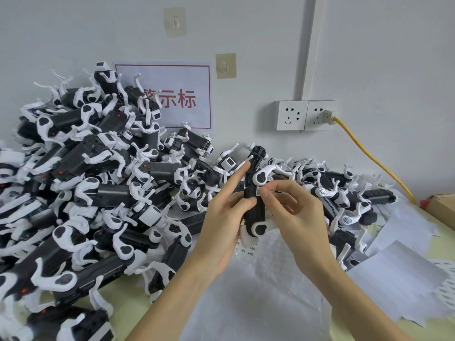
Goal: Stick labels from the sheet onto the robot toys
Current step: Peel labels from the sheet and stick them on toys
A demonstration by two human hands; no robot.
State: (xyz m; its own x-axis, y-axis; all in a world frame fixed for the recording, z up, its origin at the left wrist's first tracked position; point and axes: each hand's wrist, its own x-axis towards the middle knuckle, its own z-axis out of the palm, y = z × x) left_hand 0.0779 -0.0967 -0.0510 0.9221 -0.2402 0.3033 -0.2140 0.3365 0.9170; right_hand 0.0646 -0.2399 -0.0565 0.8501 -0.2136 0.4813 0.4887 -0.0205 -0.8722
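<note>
Hands meet above the middle of the table [418,328], both on one black-and-white robot toy [254,212] held upright, its head end toward the wall. The left hand [221,217] curls around the toy's dark body from the left, thumb lying across the front and forefinger stretched up toward the neck. The right hand [293,215] pinches with thumb and forefinger at a small white label [258,189] on the upper body, the other three fingers loosely bent. Just below the toy, flat on the table, lies the label sheet [246,249], a few printed labels showing at its near edge; whether the pale backing under the forearms belongs to it I cannot tell. Several more white sheets [398,276] lie overlapping to the right. One large pile of robot toys [98,180], too many to count, fills the left side and runs along the wall behind the hands. On the wall hang one red-framed paper sign [182,97], two adhesive hooks [225,65] and two sockets [305,115], one yellow cable [374,158] plugged into the right socket. A corner of one cardboard box [442,210] shows at the right edge.
</note>
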